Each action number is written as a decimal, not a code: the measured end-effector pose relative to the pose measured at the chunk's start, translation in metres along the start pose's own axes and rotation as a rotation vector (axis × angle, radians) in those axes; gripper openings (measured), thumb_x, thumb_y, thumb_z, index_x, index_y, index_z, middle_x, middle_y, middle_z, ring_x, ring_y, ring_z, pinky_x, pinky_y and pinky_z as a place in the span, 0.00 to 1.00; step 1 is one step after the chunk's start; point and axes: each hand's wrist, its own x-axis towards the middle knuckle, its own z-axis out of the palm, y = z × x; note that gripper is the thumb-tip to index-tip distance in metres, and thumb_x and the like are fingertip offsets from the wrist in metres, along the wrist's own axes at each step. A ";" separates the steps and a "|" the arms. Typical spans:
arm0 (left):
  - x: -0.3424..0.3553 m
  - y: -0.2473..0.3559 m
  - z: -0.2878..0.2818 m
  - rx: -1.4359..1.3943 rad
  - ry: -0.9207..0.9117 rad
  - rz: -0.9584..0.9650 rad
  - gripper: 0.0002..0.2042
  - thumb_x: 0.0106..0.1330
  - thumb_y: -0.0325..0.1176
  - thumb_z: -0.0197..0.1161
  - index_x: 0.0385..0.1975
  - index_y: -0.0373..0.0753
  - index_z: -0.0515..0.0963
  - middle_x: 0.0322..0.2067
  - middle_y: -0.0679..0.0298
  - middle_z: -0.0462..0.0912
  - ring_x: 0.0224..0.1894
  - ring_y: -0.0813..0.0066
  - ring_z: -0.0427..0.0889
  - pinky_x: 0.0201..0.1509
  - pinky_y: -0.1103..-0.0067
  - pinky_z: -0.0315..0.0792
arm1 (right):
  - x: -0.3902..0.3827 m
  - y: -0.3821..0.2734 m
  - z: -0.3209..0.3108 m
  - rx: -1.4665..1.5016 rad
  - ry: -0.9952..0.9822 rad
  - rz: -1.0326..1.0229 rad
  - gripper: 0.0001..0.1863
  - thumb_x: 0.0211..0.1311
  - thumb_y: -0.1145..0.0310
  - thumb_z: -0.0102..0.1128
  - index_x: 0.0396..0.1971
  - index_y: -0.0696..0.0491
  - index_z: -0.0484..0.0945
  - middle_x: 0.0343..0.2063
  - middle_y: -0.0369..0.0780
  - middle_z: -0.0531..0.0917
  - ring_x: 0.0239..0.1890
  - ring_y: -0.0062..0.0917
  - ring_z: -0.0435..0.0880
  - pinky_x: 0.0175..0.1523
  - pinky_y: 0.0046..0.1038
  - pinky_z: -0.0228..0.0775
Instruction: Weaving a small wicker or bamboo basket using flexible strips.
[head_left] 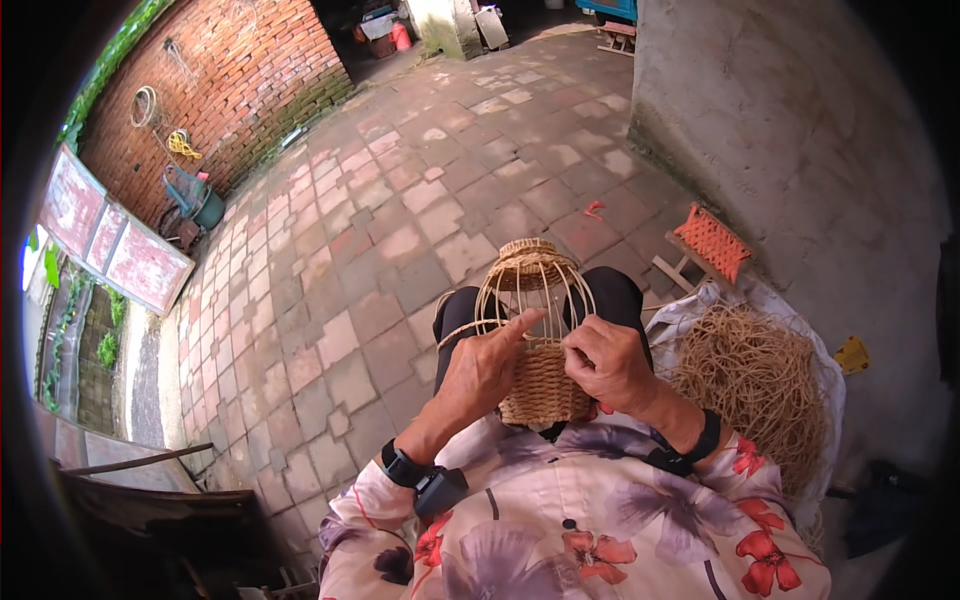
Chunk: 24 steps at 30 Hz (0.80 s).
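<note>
A wicker basket point(546, 384) of tan twisted cord stands between my knees. Its near part is woven close, its middle shows bare curved ribs point(538, 290), and a woven ring point(532, 256) closes the far end. My left hand point(484, 366) is wrapped on the basket's left side, thumb stretched over the upper edge of the near weave. A loose cord point(462, 331) loops out to the left beside that hand. On the right side, my right hand point(612, 362) is closed in a pinch against the ribs and weave edge; what its fingertips hold is hidden.
To my right, a heap of tan cord point(755, 375) lies on a white sack point(830, 385). A small stool with an orange woven seat point(712, 242) stands beyond it by the grey wall point(790, 110). A red scrap point(594, 210) lies on the paving point(400, 220).
</note>
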 end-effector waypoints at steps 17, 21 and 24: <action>0.004 0.000 -0.006 -0.197 -0.052 -0.081 0.17 0.61 0.22 0.48 0.50 0.38 0.74 0.22 0.56 0.78 0.25 0.63 0.79 0.35 0.73 0.73 | 0.003 -0.003 0.010 -0.242 -0.040 -0.169 0.11 0.42 0.79 0.61 0.22 0.53 0.67 0.18 0.38 0.67 0.20 0.29 0.75 0.22 0.30 0.67; 0.010 0.009 -0.012 -0.118 -0.107 -0.109 0.16 0.61 0.22 0.50 0.49 0.38 0.75 0.21 0.57 0.78 0.23 0.64 0.79 0.33 0.74 0.73 | 0.004 -0.001 0.013 -0.243 -0.041 -0.181 0.11 0.43 0.79 0.61 0.23 0.53 0.67 0.18 0.38 0.67 0.19 0.30 0.74 0.22 0.30 0.68; 0.011 0.012 -0.013 -0.115 -0.105 -0.152 0.15 0.59 0.21 0.53 0.46 0.39 0.75 0.19 0.55 0.78 0.25 0.56 0.80 0.34 0.68 0.74 | 0.003 0.005 0.021 -0.164 -0.030 -0.146 0.10 0.43 0.80 0.61 0.23 0.54 0.67 0.20 0.38 0.69 0.20 0.31 0.75 0.22 0.30 0.68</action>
